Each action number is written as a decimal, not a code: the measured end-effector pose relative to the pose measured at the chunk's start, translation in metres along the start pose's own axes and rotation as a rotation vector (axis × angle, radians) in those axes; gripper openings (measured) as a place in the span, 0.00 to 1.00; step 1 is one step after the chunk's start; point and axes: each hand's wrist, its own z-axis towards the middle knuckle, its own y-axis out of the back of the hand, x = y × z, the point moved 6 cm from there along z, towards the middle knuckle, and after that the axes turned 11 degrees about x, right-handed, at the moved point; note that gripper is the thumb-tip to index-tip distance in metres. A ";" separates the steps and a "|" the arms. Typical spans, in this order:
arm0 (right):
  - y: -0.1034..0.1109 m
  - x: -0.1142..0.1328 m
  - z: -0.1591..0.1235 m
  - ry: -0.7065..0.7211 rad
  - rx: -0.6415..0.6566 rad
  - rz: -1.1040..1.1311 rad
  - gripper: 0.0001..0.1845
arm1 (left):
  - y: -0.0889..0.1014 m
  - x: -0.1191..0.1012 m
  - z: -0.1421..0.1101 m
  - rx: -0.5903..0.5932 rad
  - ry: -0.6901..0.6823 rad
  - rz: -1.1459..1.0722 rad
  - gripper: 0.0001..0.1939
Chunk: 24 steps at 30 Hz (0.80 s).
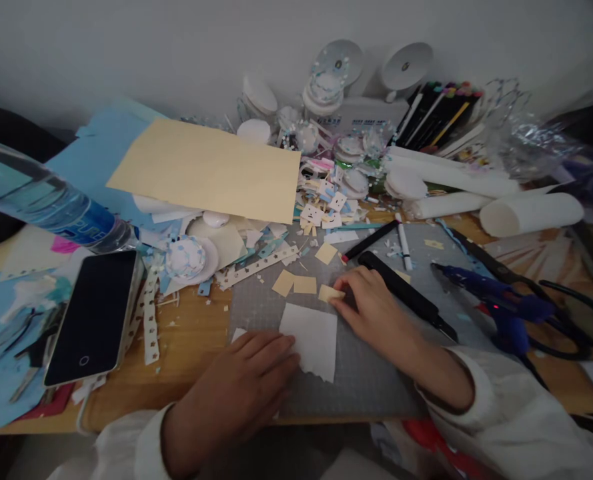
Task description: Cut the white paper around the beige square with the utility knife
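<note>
My right hand (pixel 371 303) pinches a small pale yellow paper piece (pixel 330 293) between thumb and forefinger, just above the grey cutting mat (pixel 371 393). Several similar yellow pieces lie close by, among them one paper square (pixel 305 285) to its left. Below them is a white sheet of paper (pixel 310 337) with a ragged lower edge. My left hand (pixel 256 377) rests with its fingers stretched out flat, the fingertips on the left side of that white sheet. Part of another white scrap (pixel 239 335) shows behind the left hand.
Right of my right hand lie a black utility knife (pixel 401 287), a blue glue gun (pixel 496 293) with a lit red light, and black scissors (pixel 571 320). On the left are a phone (pixel 93 317) and a water bottle (pixel 51 200). Paper scraps (pixel 326 200) crowd the back.
</note>
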 end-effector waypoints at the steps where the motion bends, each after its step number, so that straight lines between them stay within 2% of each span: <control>1: 0.000 0.001 0.001 0.008 0.002 0.009 0.04 | -0.001 -0.002 0.002 0.002 -0.009 0.006 0.15; 4: 0.000 0.005 -0.001 0.044 0.026 0.047 0.07 | -0.005 -0.006 0.006 0.022 -0.032 0.014 0.16; 7: 0.008 0.005 -0.008 0.064 0.020 0.107 0.05 | -0.010 -0.011 0.007 0.046 -0.067 0.012 0.18; 12: 0.033 -0.004 -0.029 0.023 -0.082 0.270 0.01 | -0.020 -0.013 0.009 0.087 -0.083 0.011 0.23; 16: 0.035 -0.010 -0.044 -0.012 -0.071 0.312 0.01 | -0.023 -0.017 0.014 0.085 -0.152 0.042 0.22; 18: 0.033 -0.013 -0.051 -0.026 -0.077 0.315 0.03 | -0.018 -0.020 0.013 0.040 -0.173 0.069 0.19; 21: 0.030 -0.015 -0.057 -0.017 -0.087 0.307 0.05 | -0.004 -0.020 0.005 -0.059 -0.133 0.091 0.15; 24: 0.023 -0.005 -0.057 0.105 0.008 0.329 0.05 | 0.008 -0.019 -0.004 -0.095 -0.095 0.103 0.15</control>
